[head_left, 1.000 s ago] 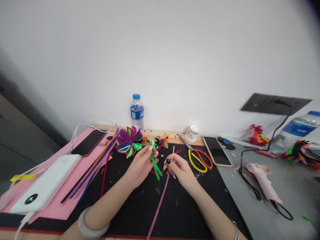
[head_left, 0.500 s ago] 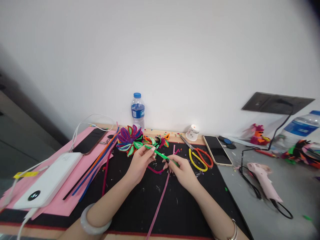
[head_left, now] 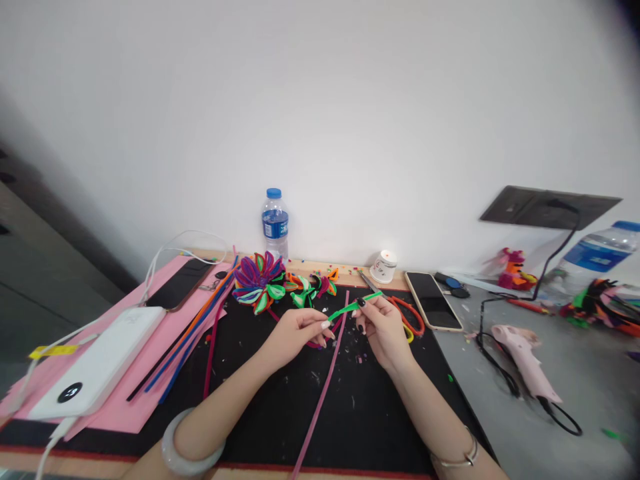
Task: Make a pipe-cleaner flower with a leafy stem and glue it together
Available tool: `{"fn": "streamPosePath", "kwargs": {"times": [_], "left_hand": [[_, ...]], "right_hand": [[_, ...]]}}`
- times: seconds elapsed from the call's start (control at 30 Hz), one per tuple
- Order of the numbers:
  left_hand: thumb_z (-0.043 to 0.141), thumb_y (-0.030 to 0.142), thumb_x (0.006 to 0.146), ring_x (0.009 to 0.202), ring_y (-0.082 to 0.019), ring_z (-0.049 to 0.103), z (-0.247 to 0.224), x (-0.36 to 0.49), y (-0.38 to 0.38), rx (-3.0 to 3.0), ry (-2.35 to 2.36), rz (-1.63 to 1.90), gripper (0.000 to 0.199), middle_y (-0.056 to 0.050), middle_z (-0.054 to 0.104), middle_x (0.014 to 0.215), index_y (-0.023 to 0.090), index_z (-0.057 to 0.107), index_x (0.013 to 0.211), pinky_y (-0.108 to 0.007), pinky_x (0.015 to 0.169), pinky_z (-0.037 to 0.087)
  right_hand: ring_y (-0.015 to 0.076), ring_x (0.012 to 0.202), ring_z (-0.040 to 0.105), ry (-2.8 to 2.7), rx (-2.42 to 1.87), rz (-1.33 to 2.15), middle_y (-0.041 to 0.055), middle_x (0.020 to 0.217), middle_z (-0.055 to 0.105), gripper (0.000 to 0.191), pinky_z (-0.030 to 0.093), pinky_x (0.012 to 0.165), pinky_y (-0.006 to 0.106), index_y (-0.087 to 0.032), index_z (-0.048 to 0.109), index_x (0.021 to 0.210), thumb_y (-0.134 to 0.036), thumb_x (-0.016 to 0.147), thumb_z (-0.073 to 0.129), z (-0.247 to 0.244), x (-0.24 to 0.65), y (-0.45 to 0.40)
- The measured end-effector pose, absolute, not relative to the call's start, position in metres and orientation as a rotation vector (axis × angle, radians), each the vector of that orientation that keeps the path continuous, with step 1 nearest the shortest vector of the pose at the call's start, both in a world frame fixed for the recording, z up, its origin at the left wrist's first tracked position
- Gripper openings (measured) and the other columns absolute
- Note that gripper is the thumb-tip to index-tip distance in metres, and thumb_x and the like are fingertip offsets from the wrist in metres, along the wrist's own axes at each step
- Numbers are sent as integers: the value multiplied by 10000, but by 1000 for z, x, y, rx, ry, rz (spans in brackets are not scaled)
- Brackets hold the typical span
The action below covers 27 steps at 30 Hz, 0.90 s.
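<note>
Between my two hands stretches a bright green pipe cleaner (head_left: 345, 310), rising toward the right. My left hand (head_left: 299, 333) pinches its lower left end. The fingertips of my right hand (head_left: 383, 327) close on it near its upper right end, which pokes out past them. Just beyond, on the black mat (head_left: 260, 417), lie a multicoloured pipe-cleaner flower (head_left: 257, 277) and some smaller green and orange leaf-like pieces (head_left: 303, 293). A long pink pipe cleaner (head_left: 320, 403) runs under and between my hands. Scissors with orange and yellow handles (head_left: 413, 317) lie partly hidden behind my right hand.
A white power bank (head_left: 100, 363) and a dark phone (head_left: 180, 287) lie on pink sheets (head_left: 120, 417) at left. A water bottle (head_left: 275, 223) and paper cup (head_left: 384, 267) stand by the wall. Rightward are another phone (head_left: 434, 301) and a pink glue gun (head_left: 525, 363) with a black cord.
My right hand has moved right and up, and my left hand slightly right and down. The green pipe cleaner has shifted right and now slants up to the right. The scissors are more covered.
</note>
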State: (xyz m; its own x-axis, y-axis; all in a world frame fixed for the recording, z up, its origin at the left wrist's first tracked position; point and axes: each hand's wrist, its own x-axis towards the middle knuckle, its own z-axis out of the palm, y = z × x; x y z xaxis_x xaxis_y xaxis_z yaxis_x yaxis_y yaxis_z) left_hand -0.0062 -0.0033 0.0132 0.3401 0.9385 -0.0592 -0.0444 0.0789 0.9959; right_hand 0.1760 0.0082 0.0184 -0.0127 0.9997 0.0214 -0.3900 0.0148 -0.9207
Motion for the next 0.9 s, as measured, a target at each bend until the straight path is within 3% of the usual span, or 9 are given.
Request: {"fn": "streamPosePath", "kwargs": {"times": [0.27, 0.43, 0.57, 0.9], "left_hand": [[593, 299, 730, 543, -142, 604, 3, -6, -4, 1366, 984, 926, 174, -75, 673, 672, 133, 541, 724, -277, 579, 484], [576, 282, 735, 526, -135, 596, 6, -5, -7, 1416, 1012, 931, 161, -57, 657, 649, 145, 510, 684, -267, 561, 474], [568, 279, 737, 523, -134, 594, 9, -3, -9, 1466, 1003, 912, 158, -49, 651, 639, 144, 519, 671, -259, 556, 461], [534, 280, 750, 520, -154, 618, 5, -3, -9, 1422, 1025, 918, 150, -42, 657, 621, 160, 488, 672, -272, 547, 479]], "right_hand": [[53, 420, 436, -946, -865, 1514, 5, 654, 603, 177, 332, 386, 179, -159, 545, 700, -304, 715, 647, 23, 176, 7], [52, 410, 409, -1006, -916, 1430, -47, 552, 525, 188, 330, 384, 169, -174, 513, 749, -277, 693, 661, 21, 172, 6], [51, 411, 401, -1121, -967, 1487, -42, 587, 536, 200, 318, 377, 171, -172, 522, 797, -304, 706, 641, 18, 170, 6], [57, 381, 388, -1256, -1084, 1343, -29, 506, 545, 233, 302, 375, 189, -162, 486, 643, -330, 713, 632, 13, 167, 4]]}}
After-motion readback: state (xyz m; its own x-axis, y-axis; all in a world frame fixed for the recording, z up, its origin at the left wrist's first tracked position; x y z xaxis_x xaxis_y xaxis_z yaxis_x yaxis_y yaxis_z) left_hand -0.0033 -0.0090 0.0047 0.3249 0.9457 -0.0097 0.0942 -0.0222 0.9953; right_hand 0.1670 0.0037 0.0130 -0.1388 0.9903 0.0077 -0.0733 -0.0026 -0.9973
